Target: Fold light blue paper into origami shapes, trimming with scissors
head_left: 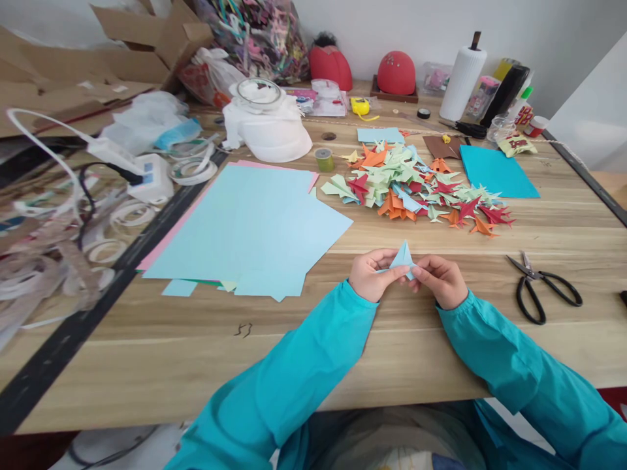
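Observation:
A small piece of folded light-blue paper (404, 256) is held between my two hands, just above the table. My left hand (371, 274) pinches its left side, thumb across the front. From the right, my right hand (442, 279) grips the lower right corner with thumb and forefinger. The paper's pointed tip stands upward, with a crease down its middle; its lower part is partly hidden by my fingers. Beyond my hands lies a pile of folded paper figures (392, 173) in green, orange, red and blue.
Light-blue paper sheets (235, 222) lie stacked on the left. Black-handled scissors (539, 281) rest open on the right. Behind are a turquoise sheet (497, 171), a green spool (324, 159) and a yellow tape measure (360, 106). Ribbon rolls and a power strip (149, 179) crowd the far left.

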A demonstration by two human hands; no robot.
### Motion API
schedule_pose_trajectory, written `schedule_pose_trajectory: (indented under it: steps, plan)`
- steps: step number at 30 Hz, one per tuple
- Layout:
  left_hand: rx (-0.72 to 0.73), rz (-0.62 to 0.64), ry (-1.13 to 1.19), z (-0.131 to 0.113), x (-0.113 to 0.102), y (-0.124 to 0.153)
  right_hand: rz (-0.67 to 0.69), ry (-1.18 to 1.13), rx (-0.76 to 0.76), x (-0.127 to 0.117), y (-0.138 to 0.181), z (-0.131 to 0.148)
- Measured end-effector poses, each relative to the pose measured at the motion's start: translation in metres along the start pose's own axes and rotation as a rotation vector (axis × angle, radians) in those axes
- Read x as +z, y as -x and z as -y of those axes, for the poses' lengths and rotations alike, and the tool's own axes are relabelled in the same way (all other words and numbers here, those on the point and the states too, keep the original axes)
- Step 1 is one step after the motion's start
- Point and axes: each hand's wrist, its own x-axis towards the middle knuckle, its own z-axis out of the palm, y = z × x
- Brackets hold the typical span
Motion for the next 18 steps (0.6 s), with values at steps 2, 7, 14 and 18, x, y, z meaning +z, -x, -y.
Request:
schedule_pose_trajectory:
  steps: [2, 7, 14, 18]
  plan:
    - [-0.018, 0.023, 0.032, 0.002, -0.0008, -0.0014, 0.0, -0.03, 0.011, -0.0005, -0.0005, -0.0006]
    - [-0.025, 0.02, 0.07, 0.0038, 0.001, -0.0006, -0.026, -0.019, -0.007, -0.0018, -0.0008, -0.0013]
    - [0.02, 0.011, -0.051, 0.001, 0.0036, 0.0037, -0.003, 0.1, -0.005, -0.0007, 0.0005, 0.0016]
    - [-0.036, 0.084, -0.121, 0.0026, 0.0041, 0.0062, 0.015, 0.196, -0.008, -0.0009, 0.001, 0.0008]
